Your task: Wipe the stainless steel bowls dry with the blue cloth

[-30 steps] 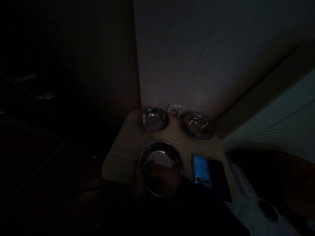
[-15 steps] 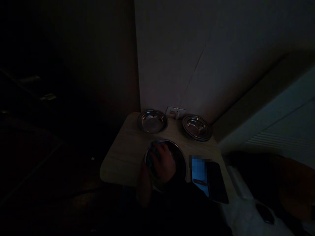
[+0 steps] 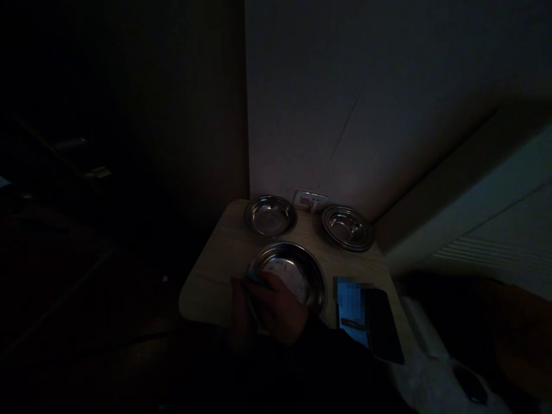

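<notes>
The right hand [image 3: 278, 310] had come back from the far-left rim of the round, shiny steel bowl [image 3: 297, 276] to its left rim nearer the person, pinching a small blue-green cloth [image 3: 255, 278] there; more of the bowl's inside showed than half a second earlier; the bowl stood near the front of the pale wood-grain table [image 3: 211, 282]; the left hand [image 3: 240, 316] was at the bowl's left side, its grip too dark to tell.
</notes>
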`<state>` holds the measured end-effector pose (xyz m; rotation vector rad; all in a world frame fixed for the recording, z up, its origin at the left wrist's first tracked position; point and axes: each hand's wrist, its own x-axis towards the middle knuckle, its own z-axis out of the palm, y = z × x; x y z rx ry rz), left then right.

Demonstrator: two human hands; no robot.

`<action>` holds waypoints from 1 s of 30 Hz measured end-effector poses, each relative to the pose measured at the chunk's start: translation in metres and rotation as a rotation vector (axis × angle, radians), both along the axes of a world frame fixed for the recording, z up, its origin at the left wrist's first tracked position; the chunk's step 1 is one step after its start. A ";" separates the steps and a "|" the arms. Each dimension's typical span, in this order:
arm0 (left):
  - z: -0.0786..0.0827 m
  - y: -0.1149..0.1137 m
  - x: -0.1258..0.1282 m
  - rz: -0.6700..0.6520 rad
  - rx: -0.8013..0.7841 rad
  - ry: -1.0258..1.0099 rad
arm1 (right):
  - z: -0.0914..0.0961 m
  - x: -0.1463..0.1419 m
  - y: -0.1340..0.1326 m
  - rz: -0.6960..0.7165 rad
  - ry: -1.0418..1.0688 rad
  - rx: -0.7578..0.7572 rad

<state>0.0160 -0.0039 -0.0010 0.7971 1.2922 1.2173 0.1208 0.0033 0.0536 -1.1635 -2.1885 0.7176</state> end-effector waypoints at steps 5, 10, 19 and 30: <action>0.022 -0.006 -0.003 0.019 -0.191 -0.229 | 0.001 0.003 -0.014 0.029 0.024 -0.034; 0.035 -0.004 -0.008 0.024 -0.236 -0.234 | 0.004 0.000 -0.020 0.080 -0.076 -0.028; 0.038 -0.003 -0.012 -0.003 -0.214 -0.167 | 0.030 0.045 -0.043 0.337 -0.260 -0.133; 0.024 -0.002 -0.004 -0.024 -0.095 -0.074 | 0.006 0.021 -0.007 0.161 -0.204 0.154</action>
